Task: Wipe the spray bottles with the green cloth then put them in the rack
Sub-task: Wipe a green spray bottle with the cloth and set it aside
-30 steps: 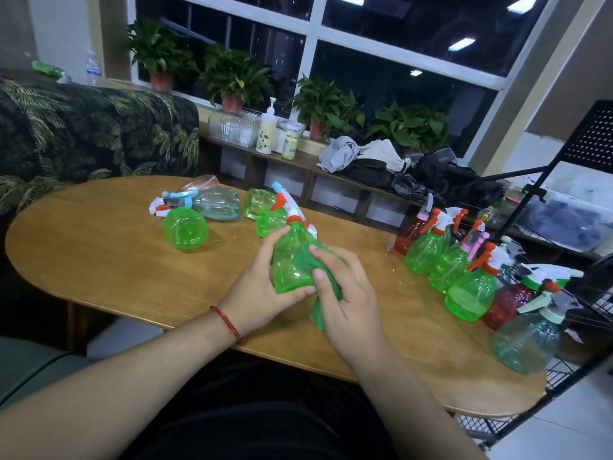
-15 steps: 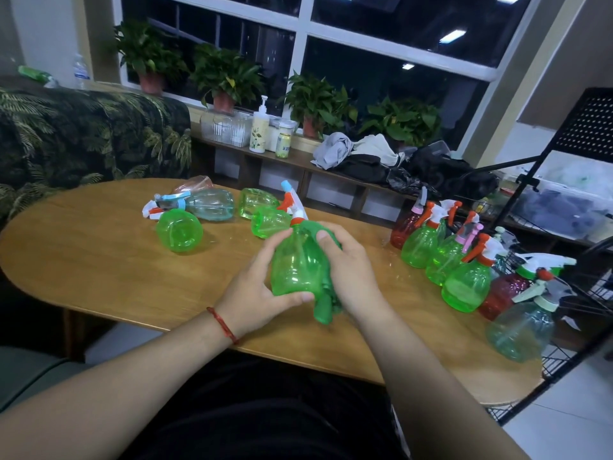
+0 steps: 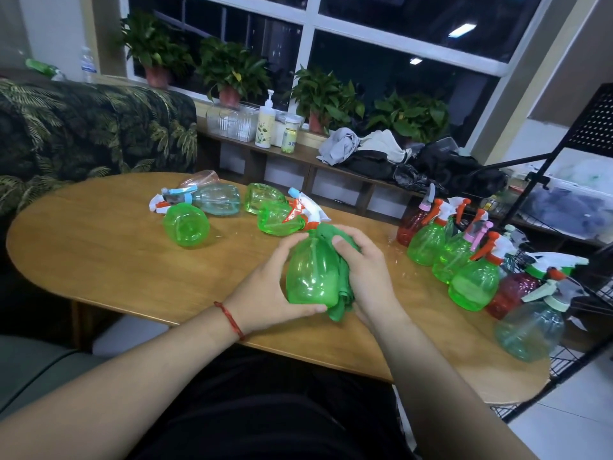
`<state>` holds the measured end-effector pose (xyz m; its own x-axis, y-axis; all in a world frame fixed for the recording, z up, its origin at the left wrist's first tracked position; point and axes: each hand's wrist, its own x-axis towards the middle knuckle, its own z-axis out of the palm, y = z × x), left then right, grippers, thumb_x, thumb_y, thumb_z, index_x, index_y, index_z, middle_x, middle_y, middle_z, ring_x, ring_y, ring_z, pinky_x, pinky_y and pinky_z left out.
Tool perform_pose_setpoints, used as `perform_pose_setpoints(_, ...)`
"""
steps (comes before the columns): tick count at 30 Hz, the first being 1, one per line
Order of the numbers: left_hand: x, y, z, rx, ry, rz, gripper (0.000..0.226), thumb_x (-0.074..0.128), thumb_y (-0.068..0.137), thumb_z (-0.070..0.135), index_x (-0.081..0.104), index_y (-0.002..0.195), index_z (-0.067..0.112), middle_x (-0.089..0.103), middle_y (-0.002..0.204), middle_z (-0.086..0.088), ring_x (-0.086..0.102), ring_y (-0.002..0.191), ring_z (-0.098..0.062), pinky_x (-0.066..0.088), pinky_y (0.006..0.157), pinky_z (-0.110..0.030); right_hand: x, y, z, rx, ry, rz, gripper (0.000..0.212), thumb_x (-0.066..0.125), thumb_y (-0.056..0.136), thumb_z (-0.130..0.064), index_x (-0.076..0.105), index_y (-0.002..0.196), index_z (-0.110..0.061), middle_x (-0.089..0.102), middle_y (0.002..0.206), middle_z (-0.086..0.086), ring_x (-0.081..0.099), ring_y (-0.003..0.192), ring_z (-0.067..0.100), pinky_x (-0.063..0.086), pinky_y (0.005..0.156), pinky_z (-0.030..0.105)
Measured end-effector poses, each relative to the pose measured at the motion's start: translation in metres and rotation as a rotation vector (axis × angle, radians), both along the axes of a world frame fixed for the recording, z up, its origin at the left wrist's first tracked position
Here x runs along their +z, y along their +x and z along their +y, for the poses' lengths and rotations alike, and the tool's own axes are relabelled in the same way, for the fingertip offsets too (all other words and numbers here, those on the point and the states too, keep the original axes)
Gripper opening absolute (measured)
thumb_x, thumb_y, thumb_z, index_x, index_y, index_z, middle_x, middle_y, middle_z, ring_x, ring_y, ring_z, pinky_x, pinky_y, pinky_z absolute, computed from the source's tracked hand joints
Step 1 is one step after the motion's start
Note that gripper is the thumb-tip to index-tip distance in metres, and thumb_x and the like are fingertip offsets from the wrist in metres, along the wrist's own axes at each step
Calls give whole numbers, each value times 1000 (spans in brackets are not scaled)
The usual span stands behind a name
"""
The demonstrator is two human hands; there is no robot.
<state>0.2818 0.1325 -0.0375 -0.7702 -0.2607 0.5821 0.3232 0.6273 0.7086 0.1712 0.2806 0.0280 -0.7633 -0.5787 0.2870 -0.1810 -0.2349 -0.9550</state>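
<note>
A lived-in room: leaf-print sofa (image 3: 83,127), wooden table (image 3: 99,260), potted plants (image 3: 232,68) along the window ledge.

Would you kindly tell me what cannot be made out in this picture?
- Head view: right side of the held green bottle, covered by the green cloth and right hand.
- Head view: the rack, cut off by the right edge.
- Head view: the pinkish bottle, mostly behind the bluish bottle.
- Head view: the pump bottle label, too small to read.

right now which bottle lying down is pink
The pale pink spray bottle farthest back, behind the pale blue spray bottle; the others lying down are green.
</note>
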Motion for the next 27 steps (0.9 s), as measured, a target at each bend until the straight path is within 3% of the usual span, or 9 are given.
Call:
perform_pose_setpoints(3, -2, -4, 1, 56, -93, 41, 109, 102, 65, 39, 38, 153, 32, 49, 147, 20, 41, 136, 19, 33, 112, -9, 3, 0, -3, -131, 199, 416, 21, 67, 103, -15, 79, 117, -25, 77, 114, -9, 70, 109, 6, 53, 97, 25)
perform_pose_setpoints(6, -4, -5, 1, 74, -92, 69, 108, 103, 63, 38, 41, 151, 29, 54, 146, 9, 46, 136, 12, 37, 112, -12, 3, 1, -7, -196, 260, 598, 22, 68, 102, -21, 78, 120, -31, 73, 118, -12, 65, 112, -1, 47, 99, 18)
perform_pose_setpoints(9, -5, -4, -1, 57, -64, 81, 109, 103, 64, 39, 42, 154, 28, 53, 154, 7, 49, 143, -1, 39, 119, -23, 7, 0, -9, -120, 191, 378, 18, 68, 103, -20, 79, 115, -28, 78, 112, -7, 73, 106, 15, 57, 97, 35)
perform_pose_setpoints(11, -4, -1, -2, 26, -50, 72, 110, 103, 66, 36, 42, 157, 24, 51, 159, 7, 48, 147, -8, 39, 122, -31, 9, -3, -6, -34, 106, 160, 18, 67, 104, -16, 80, 114, -23, 79, 113, 3, 75, 107, 30, 61, 98, 49)
perform_pose_setpoints(13, -2, 1, -1, 14, -54, 72, 110, 102, 67, 34, 42, 158, 24, 50, 159, 9, 47, 148, -8, 38, 124, -32, 9, -6, -1, 57, 30, -42, 20, 65, 104, -12, 78, 119, -16, 77, 119, 15, 74, 107, 36, 61, 98, 55)
perform_pose_setpoints(20, -1, 6, -1, -30, -39, 81, 108, 99, 71, 39, 36, 159, 33, 50, 156, 17, 48, 147, -10, 39, 122, -33, 4, -13, 10, 265, -112, -406, 34, 57, 106, -7, 64, 139, -7, 72, 129, 23, 73, 103, 32, 63, 89, 48)
perform_pose_setpoints(23, 1, 8, 0, -50, -25, 68, 105, 94, 71, 48, 33, 157, 43, 48, 155, 24, 47, 147, -6, 39, 121, -26, 0, -11, 8, 249, -107, -448, 29, 56, 107, -8, 63, 134, -6, 74, 119, 20, 74, 95, 30, 62, 88, 50)
perform_pose_setpoints(27, 3, 6, 0, -37, -27, 37, 109, 94, 69, 54, 30, 156, 48, 46, 157, 24, 45, 148, -5, 38, 123, -34, -1, -4, 4, 200, -99, -419, 20, 56, 109, -15, 64, 125, -7, 74, 113, 19, 73, 92, 28, 64, 81, 46)
